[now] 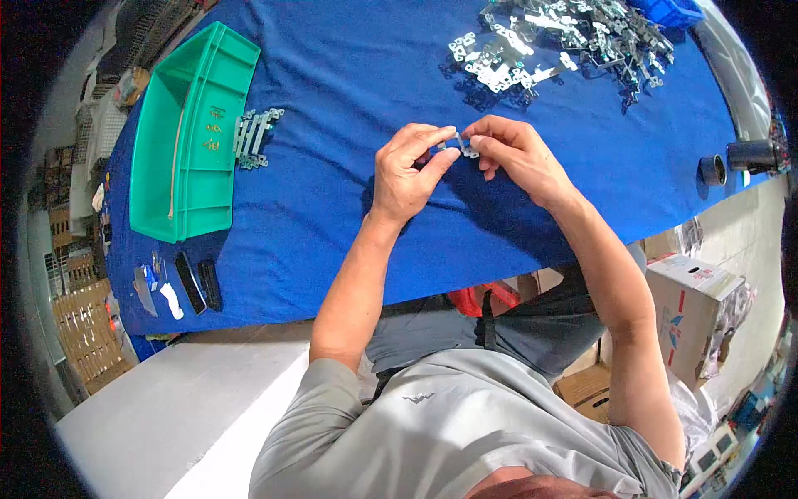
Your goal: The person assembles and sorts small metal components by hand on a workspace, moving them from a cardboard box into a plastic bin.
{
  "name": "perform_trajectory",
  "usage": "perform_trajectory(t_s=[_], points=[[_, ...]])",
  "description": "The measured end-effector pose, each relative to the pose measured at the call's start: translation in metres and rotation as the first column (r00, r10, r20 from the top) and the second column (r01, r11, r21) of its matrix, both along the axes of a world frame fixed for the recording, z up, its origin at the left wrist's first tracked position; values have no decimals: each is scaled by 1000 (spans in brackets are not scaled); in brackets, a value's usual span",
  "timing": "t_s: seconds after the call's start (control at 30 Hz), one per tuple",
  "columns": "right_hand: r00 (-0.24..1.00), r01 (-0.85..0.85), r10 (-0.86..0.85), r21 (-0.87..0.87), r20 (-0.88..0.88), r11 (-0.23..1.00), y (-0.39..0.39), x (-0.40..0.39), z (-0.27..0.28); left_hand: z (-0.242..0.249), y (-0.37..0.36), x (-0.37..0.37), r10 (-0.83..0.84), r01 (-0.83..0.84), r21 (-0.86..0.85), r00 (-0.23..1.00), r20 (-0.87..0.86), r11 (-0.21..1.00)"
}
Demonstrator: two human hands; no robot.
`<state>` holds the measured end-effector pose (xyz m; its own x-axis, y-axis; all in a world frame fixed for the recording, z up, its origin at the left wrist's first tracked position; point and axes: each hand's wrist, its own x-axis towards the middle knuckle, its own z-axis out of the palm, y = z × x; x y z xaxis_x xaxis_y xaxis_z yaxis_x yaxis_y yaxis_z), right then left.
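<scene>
Over the blue cloth, my left hand [413, 166] and my right hand [514, 155] meet at a small metal bracket [465, 148]. Thumb and fingers of each hand pinch it from opposite sides. Only a bit of the bracket shows between the fingertips; the rest is covered. Left of my hands, a short row of similar metal brackets [253, 137] lies lined up against the green bin. A large loose heap of metal brackets [573, 46] is spread beyond my right hand.
A green plastic bin [218, 166] stands at the left of the blue-covered table [332, 108]. A blue tray [672, 12] sits at the far right corner. A black roll [712, 170] is near the right edge. A phone-like black object [190, 283] lies front left. A carton [692, 312] stands below.
</scene>
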<state>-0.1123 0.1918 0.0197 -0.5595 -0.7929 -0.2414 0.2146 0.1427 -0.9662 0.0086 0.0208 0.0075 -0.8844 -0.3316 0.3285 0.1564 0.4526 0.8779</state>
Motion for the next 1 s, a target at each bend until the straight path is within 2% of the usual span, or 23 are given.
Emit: perform_trajectory(t_s=[0.07, 0.2, 0.3, 0.37, 0.4, 0.47, 0.5, 0.6, 0.83, 0.93, 1.0], points=[[1000, -17, 18, 15, -13, 1000, 0, 0, -1, 2, 0, 0, -13, 13, -37, 1000, -8, 999], [994, 76, -76, 0, -76, 997, -1, 2, 3, 4, 1, 0, -40, 40, -65, 999, -2, 997], [982, 147, -145, 6, -118, 989, 0, 0, 4, 4, 1, 0, -46, 46, 5, 998, 37, 999], [975, 164, -160, 17, -152, 986, 0, -2, 6, 0, -1, -1, 73, -74, 10, 996, 46, 997], [978, 135, -127, 36, -164, 990, 0, -1, 8, -1, -1, -1, 74, -75, 9, 996, 45, 997], [980, 106, -95, 56, -174, 993, 1, 2, 8, -5, 1, -2, 183, -219, 273, 971, 152, 937], [983, 64, -54, 48, -177, 997, 1, 4, 8, -6, 1, -2, 186, -208, 266, 977, 107, 941], [976, 8, 3, 47, -220, 999, 0, 7, 6, -6, 1, -3, 192, -219, 276, 974, 123, 936], [972, 17, 7, 100, -236, 995, 0, 7, 9, -5, 1, -1, 171, -196, 259, 979, 115, 946], [960, 22, 12, 118, -279, 993, 0, 6, 4, -2, -1, 0, 145, -170, 170, 977, 154, 971], [953, 28, 7, 110, -304, 994, 0, 6, 4, -3, -4, -1, 113, -114, 6, 993, 30, 994]])
